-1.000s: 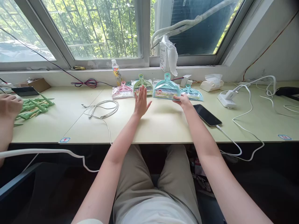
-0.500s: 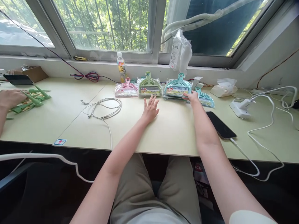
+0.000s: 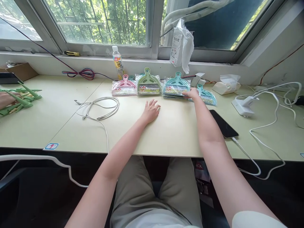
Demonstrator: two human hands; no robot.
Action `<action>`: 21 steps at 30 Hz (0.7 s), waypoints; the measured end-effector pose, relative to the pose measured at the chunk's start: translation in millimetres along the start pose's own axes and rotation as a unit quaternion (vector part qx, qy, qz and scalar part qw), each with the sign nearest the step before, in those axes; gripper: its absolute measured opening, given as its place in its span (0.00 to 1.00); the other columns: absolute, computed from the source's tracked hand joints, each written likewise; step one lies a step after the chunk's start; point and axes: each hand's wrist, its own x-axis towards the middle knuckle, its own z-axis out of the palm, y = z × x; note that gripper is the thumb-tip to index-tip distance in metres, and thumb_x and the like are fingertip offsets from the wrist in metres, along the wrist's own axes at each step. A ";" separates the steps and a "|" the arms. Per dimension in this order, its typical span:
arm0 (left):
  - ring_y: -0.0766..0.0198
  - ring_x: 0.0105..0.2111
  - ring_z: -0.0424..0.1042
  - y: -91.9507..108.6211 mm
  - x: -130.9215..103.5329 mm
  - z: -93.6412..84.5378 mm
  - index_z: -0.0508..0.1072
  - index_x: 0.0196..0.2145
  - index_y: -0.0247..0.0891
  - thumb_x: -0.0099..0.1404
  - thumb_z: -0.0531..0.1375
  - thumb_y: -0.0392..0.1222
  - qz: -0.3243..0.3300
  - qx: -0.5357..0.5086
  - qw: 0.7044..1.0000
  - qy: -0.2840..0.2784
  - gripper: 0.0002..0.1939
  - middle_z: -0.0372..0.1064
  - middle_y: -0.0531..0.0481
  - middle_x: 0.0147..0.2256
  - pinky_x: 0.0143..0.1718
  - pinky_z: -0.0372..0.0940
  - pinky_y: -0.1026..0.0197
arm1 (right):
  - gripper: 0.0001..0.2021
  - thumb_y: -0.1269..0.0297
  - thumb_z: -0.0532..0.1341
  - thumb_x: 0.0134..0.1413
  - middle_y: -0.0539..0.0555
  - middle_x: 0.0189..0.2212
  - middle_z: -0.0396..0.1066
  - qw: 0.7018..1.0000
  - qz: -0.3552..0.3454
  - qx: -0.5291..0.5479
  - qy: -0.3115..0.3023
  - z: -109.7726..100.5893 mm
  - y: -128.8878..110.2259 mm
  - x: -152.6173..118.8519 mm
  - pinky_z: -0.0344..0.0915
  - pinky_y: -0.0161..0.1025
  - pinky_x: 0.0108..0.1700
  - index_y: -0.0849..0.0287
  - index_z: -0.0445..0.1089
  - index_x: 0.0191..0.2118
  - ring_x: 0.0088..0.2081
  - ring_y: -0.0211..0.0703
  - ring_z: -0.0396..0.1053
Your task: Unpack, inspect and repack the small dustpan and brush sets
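My left hand (image 3: 151, 110) lies flat, fingers spread, on bare desk (image 3: 166, 133) with open room around it. My right hand (image 3: 193, 93) rests fingers on the teal dustpan pack (image 3: 176, 86), in the row by the sill, phone (image 3: 223, 123) near my forearm.

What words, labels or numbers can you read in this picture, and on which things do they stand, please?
Bottle: one large red character on a yellow label, too blurred to read.
Hanging white bag: printed label, too small.
Teal dustpan pack by the right hand: card illegible.
Desk-edge sticker: red mark, unreadable.
Red pack under the desk: "CK".
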 end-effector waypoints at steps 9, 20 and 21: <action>0.48 0.73 0.49 -4.1 -0.9 2.4 0.75 0.55 0.39 0.74 0.53 0.39 -0.006 0.008 1.000 0.000 0.17 0.59 0.39 0.69 0.73 0.45 0.36 | 0.27 0.56 0.69 0.59 0.72 0.66 0.56 0.949 -0.039 -0.297 0.095 23.7 -9.4 -18.9 0.56 0.61 0.65 0.63 0.66 0.59 0.68 0.65 0.52; 0.49 0.72 0.53 -7.6 1.1 4.6 0.74 0.57 0.38 0.74 0.54 0.39 -0.004 -0.003 1.000 0.000 0.17 0.60 0.39 0.68 0.71 0.51 0.42 | 0.16 0.54 0.55 0.71 0.74 0.55 0.67 0.936 -0.051 -0.263 0.227 -92.9 25.4 -57.3 0.60 0.59 0.58 0.58 0.74 0.48 0.60 0.59 0.60; 0.49 0.71 0.54 -8.0 1.4 4.1 0.74 0.57 0.38 0.74 0.53 0.40 -0.005 -0.004 1.000 -0.001 0.18 0.60 0.39 0.68 0.71 0.52 0.43 | 0.15 0.53 0.57 0.70 0.73 0.53 0.69 0.937 -0.083 -0.264 0.214 -101.0 23.9 -62.5 0.61 0.58 0.56 0.58 0.75 0.46 0.58 0.58 0.62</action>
